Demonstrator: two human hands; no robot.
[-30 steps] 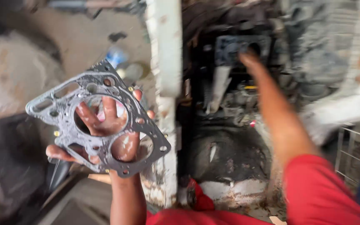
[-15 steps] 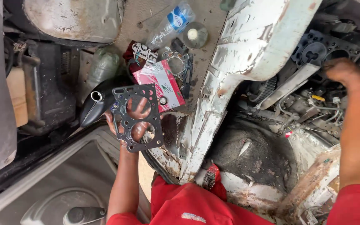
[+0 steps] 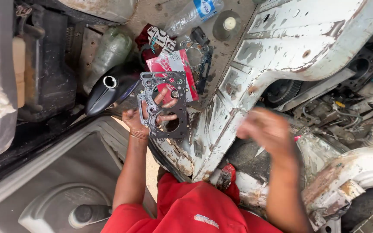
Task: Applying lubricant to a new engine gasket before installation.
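From the head camera I see my left hand (image 3: 145,117) gripping a dark grey head gasket (image 3: 164,105), fingers poking through 2 of its round bores, thumb clamped on its left edge. The gasket hangs flat over the rusted white body panel (image 3: 255,64), just beside a red packet (image 3: 172,69) and above the black pipe (image 3: 106,91) with its open chrome mouth.

My right hand (image 3: 267,131) is blurred in the air above the engine bay (image 3: 342,112), holding nothing that I can make out; the fingers look loosely curled, though the blur hides how far apart they are.

My worries: the gasket is thin and held from 1 side only, so a knock against the flaking panel edge could crease it or scratch the sealing faces. Grit and rust flakes lie all around, and any that stick to the gasket may spoil the seal. The clear plastic bottle (image 3: 191,15) and loose parts near the packet sit on a sloped surface, so a careless sweep of my left arm could send them down.
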